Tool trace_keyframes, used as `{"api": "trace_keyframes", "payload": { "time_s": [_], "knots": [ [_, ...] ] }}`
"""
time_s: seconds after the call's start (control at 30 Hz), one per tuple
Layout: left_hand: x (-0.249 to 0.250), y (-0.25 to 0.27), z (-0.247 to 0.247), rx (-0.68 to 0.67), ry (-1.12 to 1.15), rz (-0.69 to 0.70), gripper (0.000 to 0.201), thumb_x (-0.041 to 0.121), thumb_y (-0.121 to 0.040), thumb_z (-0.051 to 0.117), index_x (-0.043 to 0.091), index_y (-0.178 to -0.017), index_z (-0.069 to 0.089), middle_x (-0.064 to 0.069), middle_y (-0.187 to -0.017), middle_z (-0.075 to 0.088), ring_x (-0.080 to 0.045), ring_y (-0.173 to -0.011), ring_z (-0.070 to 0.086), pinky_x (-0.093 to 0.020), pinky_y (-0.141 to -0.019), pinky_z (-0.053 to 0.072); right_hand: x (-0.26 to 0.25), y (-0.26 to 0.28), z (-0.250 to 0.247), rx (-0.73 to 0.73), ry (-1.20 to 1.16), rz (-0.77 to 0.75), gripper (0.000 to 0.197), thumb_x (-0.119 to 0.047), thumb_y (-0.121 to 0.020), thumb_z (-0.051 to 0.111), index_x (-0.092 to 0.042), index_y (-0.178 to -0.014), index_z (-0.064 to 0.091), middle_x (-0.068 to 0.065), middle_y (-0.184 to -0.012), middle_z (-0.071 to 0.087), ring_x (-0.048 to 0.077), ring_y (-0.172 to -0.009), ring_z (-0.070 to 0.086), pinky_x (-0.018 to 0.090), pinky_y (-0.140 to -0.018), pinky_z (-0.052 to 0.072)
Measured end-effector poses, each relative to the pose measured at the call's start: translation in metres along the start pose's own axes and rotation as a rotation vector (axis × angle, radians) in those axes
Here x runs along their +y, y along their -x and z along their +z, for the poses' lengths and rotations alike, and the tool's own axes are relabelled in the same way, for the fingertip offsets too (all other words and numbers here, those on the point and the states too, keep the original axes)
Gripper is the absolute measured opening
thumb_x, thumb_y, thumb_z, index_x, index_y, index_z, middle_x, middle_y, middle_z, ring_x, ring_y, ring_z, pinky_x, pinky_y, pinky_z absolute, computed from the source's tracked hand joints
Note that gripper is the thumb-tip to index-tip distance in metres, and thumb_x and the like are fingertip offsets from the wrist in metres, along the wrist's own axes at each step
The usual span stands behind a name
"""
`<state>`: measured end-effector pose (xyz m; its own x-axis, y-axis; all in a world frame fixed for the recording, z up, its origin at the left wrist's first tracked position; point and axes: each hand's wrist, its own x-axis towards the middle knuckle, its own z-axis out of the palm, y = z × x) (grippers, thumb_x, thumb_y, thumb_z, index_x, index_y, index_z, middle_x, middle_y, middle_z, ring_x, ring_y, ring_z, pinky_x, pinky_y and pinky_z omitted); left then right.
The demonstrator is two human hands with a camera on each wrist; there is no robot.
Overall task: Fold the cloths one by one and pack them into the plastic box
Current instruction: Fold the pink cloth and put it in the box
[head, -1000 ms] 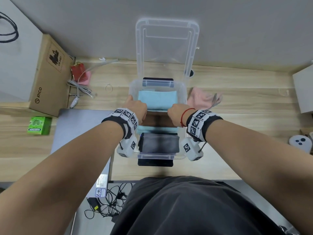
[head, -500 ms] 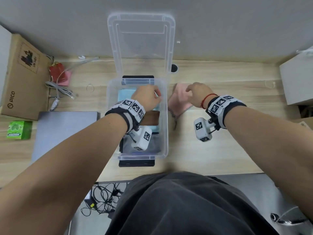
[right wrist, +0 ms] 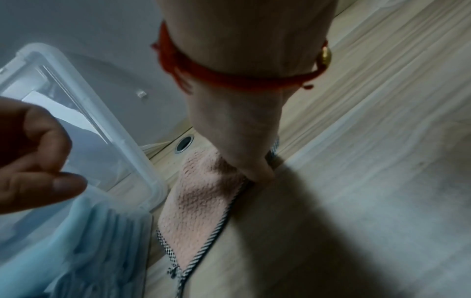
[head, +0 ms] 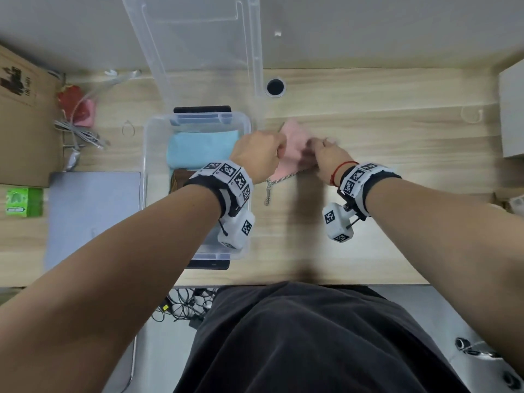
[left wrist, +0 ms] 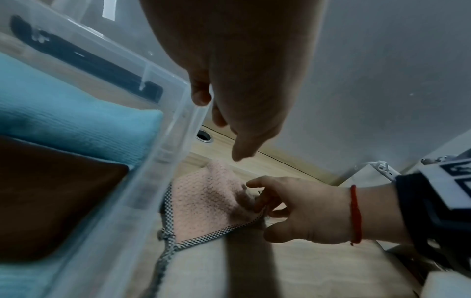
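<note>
The clear plastic box (head: 145, 171) stands open on the wooden table, its lid (head: 198, 38) tipped back against the wall. Inside lie a folded blue cloth (head: 202, 148) and a brown cloth (head: 179, 181). A pink cloth (head: 295, 146) with checkered trim lies crumpled on the table just right of the box. My right hand (left wrist: 262, 201) pinches the pink cloth's (left wrist: 209, 201) right edge. My left hand (left wrist: 224, 125) hovers over the box's right rim (left wrist: 178, 125), fingers hanging loose above the cloth and holding nothing.
Left of the box are a grey laptop (head: 93, 211), a green packet (head: 21, 201), a cardboard box (head: 22, 123) and loose cables (head: 79, 134). A cable hole (head: 275, 87) is behind the cloth. A white box (head: 513, 109) stands far right. Bare tabletop (head: 397, 143) lies right of the cloth.
Both hands left the blue cloth in the box. The right hand reached the pink cloth first; the left hand has since crossed the box's right rim towards it.
</note>
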<state>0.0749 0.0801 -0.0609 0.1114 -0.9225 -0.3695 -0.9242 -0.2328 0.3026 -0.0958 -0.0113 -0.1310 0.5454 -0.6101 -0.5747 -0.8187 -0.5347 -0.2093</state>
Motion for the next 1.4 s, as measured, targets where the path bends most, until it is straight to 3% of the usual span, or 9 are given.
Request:
{"api": "trace_keyframes", "payload": {
  "time_s": [0.17,0.3,0.47,0.7,0.87,1.0,1.1,1.27,1.4],
  "knots": [
    [0.028,-0.008,0.015,-0.124,0.049,0.022,0.014,0.025,-0.080,0.064,0.027,-0.093,0.058,0.007,-0.090,0.057,-0.022,-0.089,0.058,-0.037,-0.076,0.050,0.030,0.013,0.003,0.071,-0.010,-0.011,0.042,0.001,-0.080,0.057,-0.010,-0.121,0.054,0.015,-0.110,0.066,0.034,-0.103,0.061,0.036,-0.084,0.049],
    [0.057,-0.013,0.035,-0.164,0.044,0.029,0.051,0.049,-0.071,0.076,0.023,-0.110,0.056,-0.002,-0.109,0.054,-0.022,-0.100,0.053,-0.041,-0.085,0.048,0.049,0.033,-0.018,0.220,-0.347,-0.037,0.033,-0.003,-0.076,0.060,-0.017,-0.105,0.069,0.004,-0.093,0.070,0.021,-0.087,0.061,0.017,-0.079,0.042],
    [0.096,-0.021,0.038,0.015,0.205,-0.071,0.062,0.057,-0.067,0.074,0.020,-0.113,0.055,0.001,-0.100,0.049,-0.020,-0.094,0.052,-0.030,-0.075,0.039,0.061,0.063,-0.070,0.270,-0.521,-0.148,0.018,-0.021,-0.074,0.080,-0.021,-0.091,0.075,-0.014,-0.071,0.060,0.004,-0.065,0.053,0.001,-0.061,0.032],
    [0.143,-0.022,0.004,0.238,0.212,-0.089,0.009,0.037,-0.086,0.057,0.029,-0.081,0.059,0.004,-0.076,0.055,-0.025,-0.078,0.059,-0.030,-0.064,0.043,0.096,0.099,-0.118,0.422,-0.515,-0.204,0.017,-0.040,-0.075,0.080,-0.026,-0.080,0.072,-0.016,-0.063,0.060,-0.002,-0.061,0.053,0.007,-0.056,0.034],
    [0.147,-0.016,-0.014,0.265,0.229,-0.126,0.016,0.029,-0.087,0.061,0.027,-0.099,0.072,0.000,-0.089,0.070,-0.022,-0.086,0.063,-0.032,-0.074,0.050,0.129,0.114,-0.134,0.452,-0.286,-0.087,0.016,-0.034,-0.077,0.073,-0.028,-0.089,0.065,-0.008,-0.073,0.058,0.015,-0.077,0.057,0.026,-0.072,0.047],
    [0.139,-0.003,-0.030,0.282,0.242,-0.129,0.012,0.027,-0.088,0.065,0.021,-0.096,0.073,0.003,-0.092,0.070,-0.017,-0.091,0.061,-0.029,-0.079,0.047,0.165,0.125,-0.137,0.394,-0.126,-0.024,0.009,-0.034,-0.078,0.070,-0.028,-0.085,0.071,-0.001,-0.089,0.066,0.021,-0.085,0.060,0.030,-0.077,0.052],
    [0.133,0.009,-0.038,0.290,0.306,-0.120,0.016,0.034,-0.086,0.070,0.020,-0.092,0.075,0.008,-0.084,0.066,-0.011,-0.084,0.058,-0.023,-0.074,0.040,0.180,0.132,-0.130,0.351,-0.102,0.000,0.015,-0.046,-0.080,0.068,-0.032,-0.077,0.066,-0.002,-0.083,0.064,0.023,-0.085,0.059,0.032,-0.078,0.050],
    [0.119,0.016,-0.037,0.331,0.459,-0.143,0.022,0.039,-0.089,0.065,0.020,-0.090,0.076,0.007,-0.083,0.070,-0.012,-0.083,0.063,-0.027,-0.080,0.048,0.180,0.139,-0.119,0.419,-0.360,0.014,0.036,-0.052,-0.084,0.067,-0.016,-0.080,0.068,0.003,-0.075,0.064,0.020,-0.073,0.055,0.025,-0.056,0.035],
    [0.110,0.016,-0.032,0.331,0.477,-0.174,0.025,0.036,-0.097,0.053,0.020,-0.086,0.069,0.002,-0.083,0.067,-0.022,-0.086,0.062,-0.031,-0.078,0.047,0.180,0.127,-0.107,0.432,-0.602,0.003,0.019,-0.038,-0.087,0.069,-0.019,-0.088,0.072,0.003,-0.085,0.071,0.023,-0.086,0.066,0.035,-0.077,0.054]
  ]
}}
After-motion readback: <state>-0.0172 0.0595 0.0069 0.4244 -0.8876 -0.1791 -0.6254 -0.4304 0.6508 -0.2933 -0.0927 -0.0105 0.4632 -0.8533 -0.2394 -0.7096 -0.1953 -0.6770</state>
